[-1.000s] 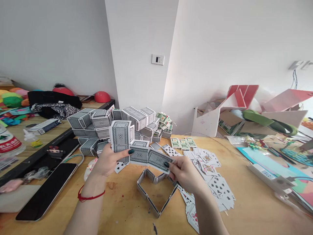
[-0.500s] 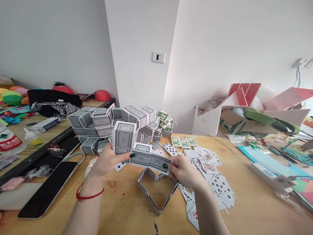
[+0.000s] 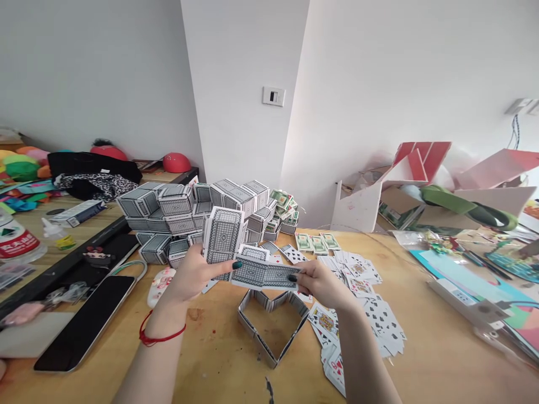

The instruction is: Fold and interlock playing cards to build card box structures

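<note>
My left hand [image 3: 197,273] is closed on folded playing cards [image 3: 224,233] with a black-and-white patterned back, standing upright above the thumb. A strip of creased cards [image 3: 263,273] stretches sideways from there, and my right hand [image 3: 318,283] pinches its far end between thumb and fingers. Below the strip, a heart-shaped frame of folded cards [image 3: 273,359] stands on the wooden table [image 3: 210,359]. Behind my left hand are several stacked blocks of folded cards [image 3: 174,210]. The fingers behind the held cards are partly hidden.
Loose playing cards [image 3: 383,325] spread right of the heart frame, with green-backed cards [image 3: 316,243] behind. A black phone [image 3: 86,325] lies at left, near a small glue bottle [image 3: 63,238]. A power strip [image 3: 467,306] and opened boxes [image 3: 404,207] are at right.
Both hands have shifted slightly right with the cards. The strip's right end has risen, so it now lies nearer level, and more of the heart frame's top shows.
</note>
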Available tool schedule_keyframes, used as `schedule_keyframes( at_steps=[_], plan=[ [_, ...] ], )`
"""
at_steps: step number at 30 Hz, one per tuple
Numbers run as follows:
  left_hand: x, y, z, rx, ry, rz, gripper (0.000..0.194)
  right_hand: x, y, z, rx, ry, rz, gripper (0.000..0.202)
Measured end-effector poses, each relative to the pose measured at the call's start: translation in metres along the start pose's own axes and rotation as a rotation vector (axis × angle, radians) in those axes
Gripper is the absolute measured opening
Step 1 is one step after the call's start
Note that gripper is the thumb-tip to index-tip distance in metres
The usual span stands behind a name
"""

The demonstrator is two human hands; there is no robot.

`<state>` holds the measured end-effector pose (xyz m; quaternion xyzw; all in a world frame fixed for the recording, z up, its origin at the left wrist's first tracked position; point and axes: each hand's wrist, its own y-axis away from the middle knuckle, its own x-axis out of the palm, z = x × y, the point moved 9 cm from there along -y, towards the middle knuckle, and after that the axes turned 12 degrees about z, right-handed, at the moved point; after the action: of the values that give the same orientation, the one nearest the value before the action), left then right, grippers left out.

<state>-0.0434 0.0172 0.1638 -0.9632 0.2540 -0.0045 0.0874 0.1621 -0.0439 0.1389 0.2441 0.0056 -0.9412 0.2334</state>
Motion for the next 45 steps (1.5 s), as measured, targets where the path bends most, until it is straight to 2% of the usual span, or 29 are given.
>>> schedule_keyframes(
  at_steps=[10,15,19,25,31,35,45],
  plan=[
    [0.014,-0.002,0.0,-0.01,-0.003,0.009,0.036,0.005,-0.004,0.002,0.034,0.007,-0.015,0.024],
    [0.021,-0.006,0.014,-0.076,0.029,0.047,0.033,0.022,-0.001,0.02,-0.042,-0.074,0.124,0.024],
    [0.016,-0.006,0.016,-0.032,0.122,0.013,0.038,0.007,0.009,0.019,0.039,0.011,-0.01,0.029],
    [0.009,-0.001,0.006,-0.015,0.113,-0.053,0.038,-0.001,0.011,0.026,0.006,0.138,-0.177,0.039],
    [0.006,0.002,-0.006,0.012,0.066,-0.082,0.038,0.014,0.002,0.031,-0.085,-0.139,-0.103,0.033],
    [0.007,0.003,-0.007,0.008,0.041,-0.092,0.036,0.013,0.003,0.035,-0.12,-0.112,-0.11,0.036],
    [0.014,0.001,0.003,-0.062,0.02,-0.122,0.03,0.01,-0.004,0.026,-0.09,-0.062,-0.136,0.038]
  ],
)
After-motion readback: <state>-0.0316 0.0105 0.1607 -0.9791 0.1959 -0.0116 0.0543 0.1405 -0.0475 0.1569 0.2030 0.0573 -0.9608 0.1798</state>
